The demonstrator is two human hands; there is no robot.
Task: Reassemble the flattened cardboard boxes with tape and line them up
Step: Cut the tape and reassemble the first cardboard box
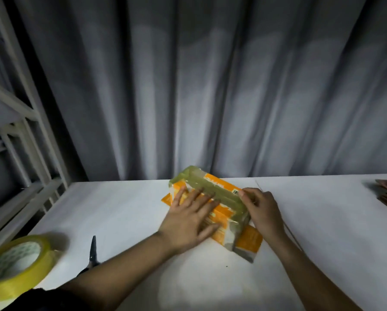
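Dim, soft, wide-angle bowed edges, pale glare on tabletop

so the whole back of the shot is a grey curtain hanging in deep vertical folds, reaching down to the far edge of a white table. there are lighter horizontal bands across the fabric, with dark shadows in the pleats. on the left there's a white metal frame with rails and slats, looks like a bunk or a shelf, can't tell which. room is pretty dim, and the tabletop has a brighter patch near the front edge
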